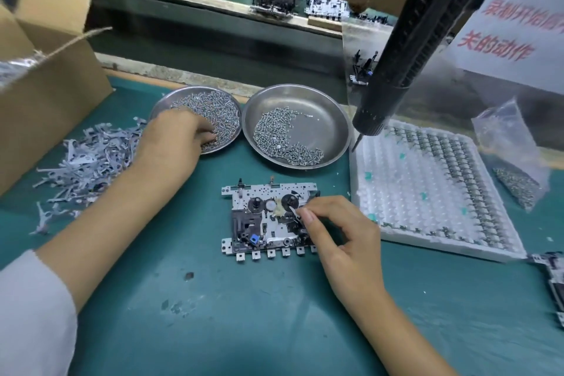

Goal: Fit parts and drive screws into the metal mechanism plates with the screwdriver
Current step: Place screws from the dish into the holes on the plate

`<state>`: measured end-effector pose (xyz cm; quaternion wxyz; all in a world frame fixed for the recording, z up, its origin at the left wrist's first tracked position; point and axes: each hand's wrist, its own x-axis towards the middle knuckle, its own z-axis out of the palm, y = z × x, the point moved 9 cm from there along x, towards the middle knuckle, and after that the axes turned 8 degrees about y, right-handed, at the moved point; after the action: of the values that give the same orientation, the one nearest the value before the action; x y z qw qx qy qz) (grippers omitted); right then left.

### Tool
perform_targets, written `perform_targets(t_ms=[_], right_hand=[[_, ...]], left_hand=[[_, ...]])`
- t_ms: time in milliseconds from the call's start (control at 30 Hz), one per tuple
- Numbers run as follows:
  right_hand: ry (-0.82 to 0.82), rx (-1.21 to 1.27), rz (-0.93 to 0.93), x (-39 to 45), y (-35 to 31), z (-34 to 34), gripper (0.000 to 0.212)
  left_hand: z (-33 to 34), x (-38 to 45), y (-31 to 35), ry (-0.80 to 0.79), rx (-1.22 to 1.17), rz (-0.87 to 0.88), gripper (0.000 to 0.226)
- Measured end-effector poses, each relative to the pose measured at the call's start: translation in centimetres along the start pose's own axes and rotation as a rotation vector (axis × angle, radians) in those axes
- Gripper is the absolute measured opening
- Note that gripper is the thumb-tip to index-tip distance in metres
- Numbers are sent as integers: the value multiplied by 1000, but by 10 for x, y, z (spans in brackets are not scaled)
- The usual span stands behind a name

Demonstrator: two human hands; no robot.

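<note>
A metal mechanism plate [259, 223] with black gears and a blue part lies flat on the green mat. My right hand [338, 229] pinches a small flat metal part [294, 211] over the plate's right side. My left hand [174, 140] reaches into the left steel dish [224, 107], fingers curled down among the small screws; whether it holds one is hidden. A second steel dish [323, 119] with screws stands to its right. The black electric screwdriver [396, 70] hangs free above the right dish's edge, its tip pointing down, untouched.
A heap of grey stamped levers [88, 159] lies at the left beside a cardboard box [45, 94]. A white foam tray [433, 189] of small parts sits at the right, with a plastic bag of screws [515, 162] beyond it. Another mechanism [552, 281] lies at the right edge.
</note>
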<state>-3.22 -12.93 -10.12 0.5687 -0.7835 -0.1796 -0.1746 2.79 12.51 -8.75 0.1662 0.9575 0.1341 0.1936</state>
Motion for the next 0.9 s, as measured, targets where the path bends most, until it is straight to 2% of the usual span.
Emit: perform_targets(t_ms=[133, 267, 534, 700, 900], right_hand=[[-2, 2, 9, 1, 0, 0, 10], [1, -3, -2, 1, -2, -1, 10], [0, -88, -107, 11, -16, 0, 11], [-29, -277, -116, 59, -22, 10, 11], [-280, -689, 36, 94, 11, 50, 30]], left_hand=[[-12, -7, -3, 130, -52, 9, 17], [-23, -13, 1, 267, -138, 108, 15], [-25, -18, 3, 346, -94, 136, 15], [-23, -20, 6, 335, -29, 130, 15], [-17, -19, 2, 276, -42, 103, 12]])
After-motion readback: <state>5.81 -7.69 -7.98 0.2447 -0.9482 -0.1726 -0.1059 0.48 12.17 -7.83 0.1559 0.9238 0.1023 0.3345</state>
